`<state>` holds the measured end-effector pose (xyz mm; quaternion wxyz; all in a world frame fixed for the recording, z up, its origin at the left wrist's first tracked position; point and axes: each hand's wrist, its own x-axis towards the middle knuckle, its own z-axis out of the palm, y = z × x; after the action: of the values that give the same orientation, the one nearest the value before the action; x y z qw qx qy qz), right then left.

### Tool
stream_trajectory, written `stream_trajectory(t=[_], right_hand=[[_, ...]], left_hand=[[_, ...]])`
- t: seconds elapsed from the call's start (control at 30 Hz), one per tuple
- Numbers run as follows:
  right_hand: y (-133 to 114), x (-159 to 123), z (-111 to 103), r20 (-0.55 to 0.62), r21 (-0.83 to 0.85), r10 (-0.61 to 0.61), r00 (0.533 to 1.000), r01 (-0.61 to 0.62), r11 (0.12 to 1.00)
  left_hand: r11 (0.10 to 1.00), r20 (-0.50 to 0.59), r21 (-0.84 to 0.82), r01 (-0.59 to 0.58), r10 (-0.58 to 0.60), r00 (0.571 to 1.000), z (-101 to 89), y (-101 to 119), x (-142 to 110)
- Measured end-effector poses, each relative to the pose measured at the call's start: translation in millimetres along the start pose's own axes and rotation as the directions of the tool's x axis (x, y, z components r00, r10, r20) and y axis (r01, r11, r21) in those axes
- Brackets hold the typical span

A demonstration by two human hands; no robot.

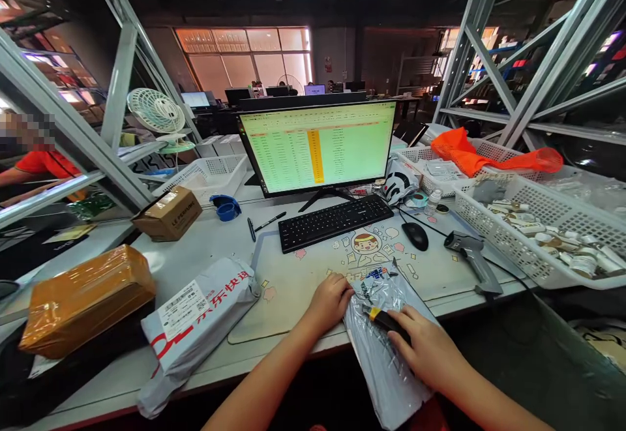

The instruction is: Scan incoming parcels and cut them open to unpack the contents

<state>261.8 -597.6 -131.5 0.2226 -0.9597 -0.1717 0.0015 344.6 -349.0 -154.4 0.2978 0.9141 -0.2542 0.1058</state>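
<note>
A grey plastic mailing bag [386, 379] lies over the desk's front edge, its lower end hanging past it. At the bag's upper left edge, my left hand [328, 304] is closed, with curled fingers gripping the plastic. My right hand [424, 346] holds a black and yellow utility knife [388, 322] over the middle of the bag, its front end pointing up and left at the plastic. The knife's tip is too small to make out against the crinkled surface. Under the bag's top part lies a cartoon desk mat [298, 300].
A keyboard [337, 221], mouse [415, 236] and monitor [320, 150] stand ahead. To the right are a barcode scanner [472, 258] and a white basket [518, 242] of small bottles. On the left lie a white parcel [200, 313], a brown taped parcel [90, 297] and a small carton [169, 214].
</note>
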Motion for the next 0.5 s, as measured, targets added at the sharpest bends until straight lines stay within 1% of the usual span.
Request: stream_trajectory(t=[0.1,0.27,0.4,0.5], right_hand=[[-10.6,4.3,-1.1,0.037,-0.101,0.026,0.999,-0.022,0.995],[-27.5,16.3,-15.5,0.112,-0.195,0.074,0.991,-0.051,0.980],[-35.6,23.9,-25.8,0.138,-0.275,0.064,0.988,-0.024,0.961],[-37.8,28.9,-30.4,0.138,-0.363,0.047,0.989,0.007,0.932]], left_hand=[[1.000,-0.055,0.024,0.016,-0.015,0.998,2.2,0.5,-3.6],[0.999,-0.114,0.051,0.002,0.004,0.993,7.7,2.1,-6.0],[0.998,-0.132,0.058,-0.025,0.032,0.991,9.5,0.7,-6.5],[0.996,-0.121,0.067,-0.054,0.062,0.991,10.5,-2.0,-6.5]])
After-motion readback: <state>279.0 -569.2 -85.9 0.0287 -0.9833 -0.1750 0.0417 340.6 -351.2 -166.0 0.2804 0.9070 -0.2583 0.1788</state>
